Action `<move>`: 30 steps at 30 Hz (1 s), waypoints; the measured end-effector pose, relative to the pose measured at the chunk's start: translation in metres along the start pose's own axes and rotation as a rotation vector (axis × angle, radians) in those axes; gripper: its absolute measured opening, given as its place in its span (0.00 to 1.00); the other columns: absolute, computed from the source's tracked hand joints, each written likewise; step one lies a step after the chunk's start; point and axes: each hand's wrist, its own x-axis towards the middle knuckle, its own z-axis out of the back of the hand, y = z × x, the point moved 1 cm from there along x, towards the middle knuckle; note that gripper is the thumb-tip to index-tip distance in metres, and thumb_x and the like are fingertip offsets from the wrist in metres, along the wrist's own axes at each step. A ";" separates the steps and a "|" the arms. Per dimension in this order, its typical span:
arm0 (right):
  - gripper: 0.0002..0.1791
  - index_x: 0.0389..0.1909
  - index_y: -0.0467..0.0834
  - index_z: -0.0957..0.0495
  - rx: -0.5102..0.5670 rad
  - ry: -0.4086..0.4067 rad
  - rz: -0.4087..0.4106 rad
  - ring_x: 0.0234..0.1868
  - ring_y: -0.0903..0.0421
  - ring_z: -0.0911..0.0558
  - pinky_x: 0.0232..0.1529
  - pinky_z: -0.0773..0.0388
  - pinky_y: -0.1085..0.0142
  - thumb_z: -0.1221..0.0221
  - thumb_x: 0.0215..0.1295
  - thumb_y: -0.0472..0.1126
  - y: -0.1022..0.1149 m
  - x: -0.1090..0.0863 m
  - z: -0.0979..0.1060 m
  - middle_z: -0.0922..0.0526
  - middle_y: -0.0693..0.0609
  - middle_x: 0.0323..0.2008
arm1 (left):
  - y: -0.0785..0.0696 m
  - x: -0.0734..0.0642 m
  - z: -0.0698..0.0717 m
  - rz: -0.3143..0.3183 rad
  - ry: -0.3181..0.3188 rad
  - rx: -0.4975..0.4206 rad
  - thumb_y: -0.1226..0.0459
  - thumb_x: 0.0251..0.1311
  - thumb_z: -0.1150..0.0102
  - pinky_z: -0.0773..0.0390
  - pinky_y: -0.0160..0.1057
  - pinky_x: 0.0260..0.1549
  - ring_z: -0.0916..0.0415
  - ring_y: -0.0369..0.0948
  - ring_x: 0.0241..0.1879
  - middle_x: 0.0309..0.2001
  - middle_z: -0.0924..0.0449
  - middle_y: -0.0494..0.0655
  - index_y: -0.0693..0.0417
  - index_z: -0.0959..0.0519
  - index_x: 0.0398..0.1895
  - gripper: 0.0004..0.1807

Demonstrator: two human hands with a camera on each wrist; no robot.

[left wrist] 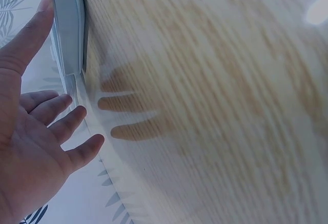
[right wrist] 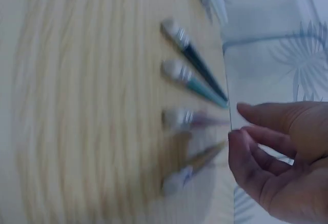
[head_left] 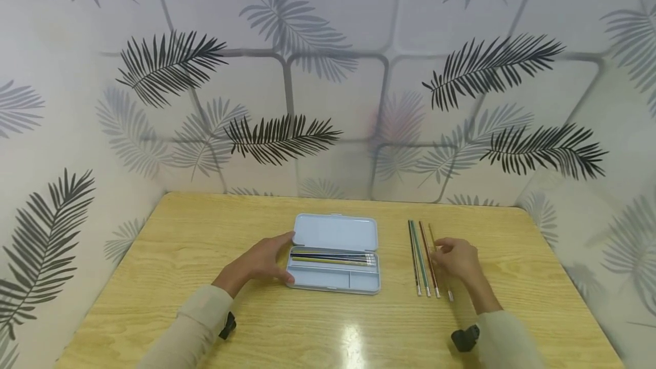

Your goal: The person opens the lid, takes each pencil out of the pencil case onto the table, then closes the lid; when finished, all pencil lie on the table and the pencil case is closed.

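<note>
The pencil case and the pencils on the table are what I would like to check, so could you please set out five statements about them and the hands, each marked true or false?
1. The pencil case stands open. True.
2. Six loose pencils lie beside the case. False: there are four loose pencils.
3. The left hand is at the case's left end. True.
4. The right hand is over the case. False: it is at the rightmost loose pencil.
5. The pencils inside the case lie in its rear compartment, nearest the lid. True.
</note>
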 end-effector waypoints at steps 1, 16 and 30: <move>0.22 0.53 0.30 0.24 0.036 0.008 0.019 0.33 0.48 0.16 0.28 0.17 0.62 0.41 0.61 0.39 0.005 0.001 -0.003 0.17 0.34 0.41 | 0.000 0.000 0.000 0.002 0.001 0.001 0.52 0.33 0.21 0.43 0.50 0.71 0.46 0.51 0.72 0.73 0.44 0.52 0.57 0.47 0.73 0.62; 0.09 0.40 0.41 0.16 0.093 0.185 0.276 0.43 0.52 0.16 0.43 0.17 0.61 0.36 0.58 0.35 0.100 0.011 -0.087 0.14 0.48 0.39 | 0.004 0.001 -0.001 -0.010 0.009 -0.002 0.51 0.32 0.21 0.42 0.50 0.71 0.46 0.51 0.72 0.73 0.43 0.52 0.56 0.47 0.73 0.63; 0.10 0.40 0.41 0.16 -0.086 0.105 0.419 0.48 0.50 0.18 0.53 0.21 0.55 0.36 0.56 0.33 0.126 0.009 -0.126 0.14 0.47 0.42 | 0.004 0.001 -0.001 -0.002 0.007 -0.013 0.52 0.32 0.20 0.42 0.50 0.71 0.45 0.51 0.72 0.72 0.43 0.52 0.56 0.46 0.73 0.63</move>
